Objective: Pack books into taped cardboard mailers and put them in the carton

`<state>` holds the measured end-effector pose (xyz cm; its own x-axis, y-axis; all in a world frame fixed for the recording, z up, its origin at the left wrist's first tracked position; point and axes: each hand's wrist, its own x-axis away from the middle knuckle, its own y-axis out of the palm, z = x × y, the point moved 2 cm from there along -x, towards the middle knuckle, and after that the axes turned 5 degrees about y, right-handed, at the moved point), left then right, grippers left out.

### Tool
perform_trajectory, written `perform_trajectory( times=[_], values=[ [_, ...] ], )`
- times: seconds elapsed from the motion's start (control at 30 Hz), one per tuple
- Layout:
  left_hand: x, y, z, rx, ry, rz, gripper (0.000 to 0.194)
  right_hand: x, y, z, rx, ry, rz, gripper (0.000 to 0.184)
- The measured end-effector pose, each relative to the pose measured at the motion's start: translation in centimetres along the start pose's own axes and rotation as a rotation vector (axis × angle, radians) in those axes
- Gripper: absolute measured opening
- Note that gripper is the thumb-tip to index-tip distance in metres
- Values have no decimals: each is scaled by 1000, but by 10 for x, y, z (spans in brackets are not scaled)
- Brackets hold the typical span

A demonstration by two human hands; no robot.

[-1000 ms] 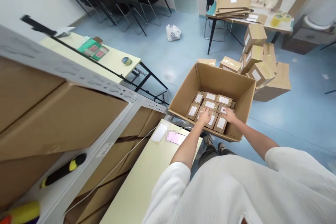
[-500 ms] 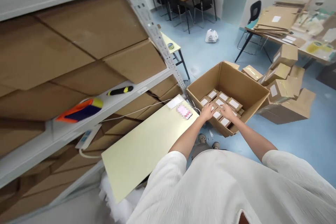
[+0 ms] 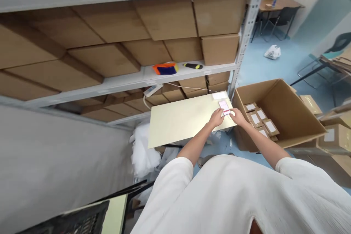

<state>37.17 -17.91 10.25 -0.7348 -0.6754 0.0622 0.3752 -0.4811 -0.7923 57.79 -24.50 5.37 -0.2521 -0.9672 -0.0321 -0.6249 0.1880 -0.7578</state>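
A phone [image 3: 225, 108] with a lit pink and white screen is at the right end of a pale yellow table [image 3: 178, 120]. My left hand [image 3: 216, 118] closes at its lower left edge, the thumb near the screen. On the opposite side, my right hand [image 3: 238, 117] has its fingers curled at the lower right edge. Whether the phone is raised off the tabletop, I cannot tell. Just above it lies a white slip [image 3: 219, 95]. To the right of my right hand stands a large open carton [image 3: 290, 106], holding several small brown boxes [image 3: 270, 127] with white labels.
A metal shelf [image 3: 117, 86] packed with cartons runs behind the table. On it lie an orange and blue item [image 3: 165, 68] and a black and yellow tool [image 3: 193, 66]. A power strip [image 3: 153, 90] hangs below. More cartons [image 3: 333, 137] stand at right; white wrap [image 3: 144, 150] bulges under the table.
Both hands have left the small boxes in the large carton and moved left to the phone. My view has swung left, bringing more of the shelf into sight.
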Motion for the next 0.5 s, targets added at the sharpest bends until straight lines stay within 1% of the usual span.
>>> perform_trajectory(
  times=[0.13, 0.27, 0.4, 0.5],
  values=[
    [57, -37, -53, 17, -88, 58, 56, -15, 53, -64, -11, -102, -68, 40],
    [120, -72, -106, 20, -159, 133, 55, -22, 112, -131, -24, -182, -141, 40],
    [186, -105, -156, 20, -277, 238, 55, -27, 174, -202, -64, -301, -241, 40],
    [237, -122, -187, 28, -373, 353, 55, -30, 217, -255, -82, -402, -358, 41]
  ],
)
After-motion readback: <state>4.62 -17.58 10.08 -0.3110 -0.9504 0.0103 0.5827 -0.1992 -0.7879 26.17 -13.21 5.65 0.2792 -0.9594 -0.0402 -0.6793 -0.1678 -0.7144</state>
